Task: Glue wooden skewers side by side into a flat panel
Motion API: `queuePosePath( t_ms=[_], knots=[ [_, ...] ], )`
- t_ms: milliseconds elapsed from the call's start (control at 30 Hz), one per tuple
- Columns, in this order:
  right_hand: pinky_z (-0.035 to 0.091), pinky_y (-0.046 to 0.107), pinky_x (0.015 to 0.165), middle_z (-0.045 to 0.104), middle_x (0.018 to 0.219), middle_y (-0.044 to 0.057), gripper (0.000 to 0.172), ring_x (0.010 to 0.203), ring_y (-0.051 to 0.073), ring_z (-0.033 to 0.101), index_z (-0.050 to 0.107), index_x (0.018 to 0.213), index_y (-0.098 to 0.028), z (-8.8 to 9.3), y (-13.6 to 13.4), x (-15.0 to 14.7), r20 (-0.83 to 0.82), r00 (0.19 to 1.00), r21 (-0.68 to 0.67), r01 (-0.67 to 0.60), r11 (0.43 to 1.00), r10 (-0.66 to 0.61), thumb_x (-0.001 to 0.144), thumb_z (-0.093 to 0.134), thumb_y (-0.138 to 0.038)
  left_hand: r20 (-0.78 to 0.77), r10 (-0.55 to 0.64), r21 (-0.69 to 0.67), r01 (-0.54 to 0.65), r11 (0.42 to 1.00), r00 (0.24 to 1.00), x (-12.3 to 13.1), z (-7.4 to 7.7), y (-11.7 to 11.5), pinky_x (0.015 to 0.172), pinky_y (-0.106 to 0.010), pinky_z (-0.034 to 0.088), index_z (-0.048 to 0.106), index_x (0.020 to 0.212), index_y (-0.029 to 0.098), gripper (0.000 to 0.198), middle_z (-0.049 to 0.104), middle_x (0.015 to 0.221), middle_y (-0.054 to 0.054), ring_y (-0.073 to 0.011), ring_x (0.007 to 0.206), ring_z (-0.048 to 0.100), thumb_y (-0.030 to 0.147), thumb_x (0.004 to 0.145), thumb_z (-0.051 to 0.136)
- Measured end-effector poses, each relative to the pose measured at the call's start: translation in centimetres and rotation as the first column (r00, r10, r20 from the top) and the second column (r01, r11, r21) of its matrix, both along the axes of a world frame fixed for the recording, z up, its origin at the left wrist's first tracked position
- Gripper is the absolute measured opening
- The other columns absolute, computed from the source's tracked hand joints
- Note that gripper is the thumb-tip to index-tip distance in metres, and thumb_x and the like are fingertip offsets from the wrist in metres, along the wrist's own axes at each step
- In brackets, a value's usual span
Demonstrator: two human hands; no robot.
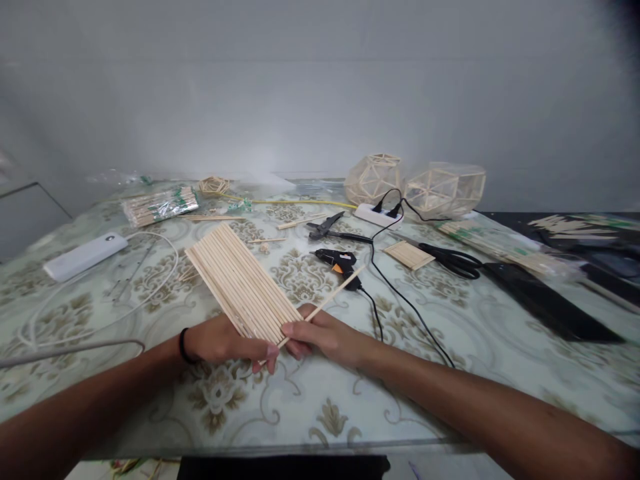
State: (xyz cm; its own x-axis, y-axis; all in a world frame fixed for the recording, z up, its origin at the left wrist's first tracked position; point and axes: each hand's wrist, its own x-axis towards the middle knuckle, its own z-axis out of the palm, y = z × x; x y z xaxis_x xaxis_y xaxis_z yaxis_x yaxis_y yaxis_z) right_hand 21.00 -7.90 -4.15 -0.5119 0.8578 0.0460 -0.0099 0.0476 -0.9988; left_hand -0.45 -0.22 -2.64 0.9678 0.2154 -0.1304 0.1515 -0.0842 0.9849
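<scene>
Two bare forearms are coming in from the near edge, left and right, and both hands are busy on one piece. Left hand, the one whose wrist is wearing a thin black band, is gripping the near end of a flat rectangular panel of pale wooden sticks laid side by side, thumb on top and fingers curling underneath. Right hand is clasping the near right corner, its thumb pressing down there. That panel is sitting mid-scene, a bit left, tilting up off a pale table cover with brown floral patterns. One single pale wooden stick is running along the panel's near end and sticking out past the right hand, toward the far right. Can't tell if it's attached or just being held.

Just beyond the right hand, a black glue gun with an orange trigger is lying on its side, with dark metal pliers resting farther back. Over to the right, black-handled scissors are lying by a small square wooden stick panel. Far right, two see-through faceted shapes with pale wooden frames are standing behind a white power strip.
</scene>
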Motion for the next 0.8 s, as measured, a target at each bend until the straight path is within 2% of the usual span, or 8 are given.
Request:
queuePosePath(
  t_ms=[267, 433, 533, 667, 800],
  knots=[
    [0.030, 0.028, 0.055, 0.047, 0.056, -0.004, 0.051, 0.055, 0.011, 0.040, 0.058, 0.060, -0.018, -0.1, 0.1, 0.4, 0.058, 0.997, 0.065, -0.061, 0.996, 0.057, 0.092, 0.067, -0.057, 0.021, -0.073, 0.004, 0.073, 0.997, 0.997, 0.0, -0.2, 0.4, 0.057, -0.023, 0.050, 0.078, 0.088, 0.015, 0.040, 0.071, 0.073, -0.005, -0.0131, 0.059, 0.059, 0.053, 0.094, 0.069],
    [0.030, 0.028, 0.054, 0.046, 0.054, -0.005, 0.055, 0.052, 0.011, 0.039, 0.057, 0.060, -0.018, 0.1, 0.2, 0.3, 0.035, 0.996, 0.076, -0.082, 0.994, 0.079, 0.097, 0.060, -0.059, 0.024, -0.092, -0.015, 0.093, 0.996, 0.995, 0.0, -0.2, 0.8, 0.056, -0.023, 0.048, 0.081, 0.093, 0.013, 0.052, 0.076, 0.083, -0.009, -0.0137, 0.061, 0.063, 0.063, 0.095, 0.065],
    [0.033, 0.027, 0.054, 0.049, 0.056, -0.004, 0.055, 0.053, 0.011, 0.042, 0.057, 0.061, -0.019, -0.1, 0.3, 0.3, 0.008, 0.998, 0.078, -0.062, 0.995, 0.061, 0.098, 0.059, -0.059, 0.051, -0.071, -0.050, 0.073, 0.996, 0.996, 0.1, -0.1, 1.0, 0.055, -0.022, 0.045, 0.081, 0.087, 0.012, 0.051, 0.076, 0.078, -0.009, -0.0134, 0.059, 0.061, 0.061, 0.093, 0.068],
    [0.037, 0.027, 0.055, 0.053, 0.060, -0.003, 0.052, 0.056, 0.012, 0.047, 0.063, 0.071, -0.018, -0.4, 0.4, 0.3, -0.025, 0.999, 0.067, -0.029, 0.997, 0.031, 0.099, 0.059, -0.061, 0.036, -0.006, -0.060, 0.008, 0.998, 0.999, 0.3, 0.0, 1.0, 0.057, -0.020, 0.044, 0.082, 0.088, 0.014, 0.036, 0.075, 0.077, -0.002, -0.0095, 0.057, 0.058, 0.047, 0.095, 0.070],
    [0.038, 0.027, 0.056, 0.053, 0.060, -0.003, 0.056, 0.056, 0.012, 0.048, 0.063, 0.068, -0.018, -0.3, 0.4, 0.2, -0.030, 0.997, 0.074, -0.072, 0.995, 0.075, 0.098, 0.060, -0.065, 0.049, -0.068, -0.064, 0.071, 0.995, 0.996, 0.4, -0.2, 1.0, 0.055, -0.020, 0.046, 0.082, 0.095, 0.013, 0.038, 0.078, 0.083, -0.005, -0.0109, 0.057, 0.063, 0.049, 0.097, 0.068]
  ],
)
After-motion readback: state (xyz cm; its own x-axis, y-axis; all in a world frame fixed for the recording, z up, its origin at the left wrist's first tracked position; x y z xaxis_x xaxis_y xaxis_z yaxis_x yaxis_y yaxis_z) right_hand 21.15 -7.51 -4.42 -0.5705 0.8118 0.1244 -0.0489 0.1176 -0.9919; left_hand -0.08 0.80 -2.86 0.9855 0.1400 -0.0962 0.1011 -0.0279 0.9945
